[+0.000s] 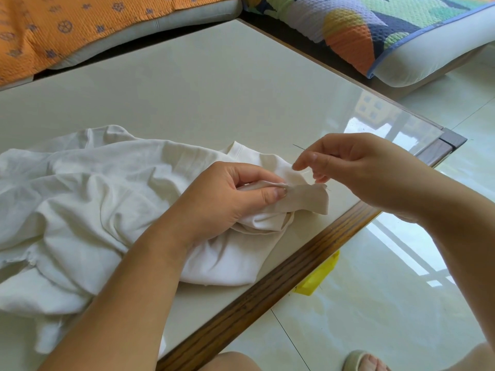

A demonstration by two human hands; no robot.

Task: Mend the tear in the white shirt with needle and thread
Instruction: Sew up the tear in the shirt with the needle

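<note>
The white shirt [88, 199] lies crumpled across the near left of the table [201, 84]. My left hand [230, 194] pinches a folded edge of the shirt between thumb and fingers, near the table's right edge. Just to its right, my right hand [356, 167] hovers above that fold with fingers curled, pinching a thin needle [298, 147] whose tip sticks out up and to the left. A fine thread is barely visible at the fold's right end.
The glossy cream table has a wooden rim [281, 277] running diagonally at the right. Cushions lie behind: an orange one [80, 25] and a multicoloured one [375, 25]. A yellow item [318, 277] lies on the tiled floor beneath the table edge.
</note>
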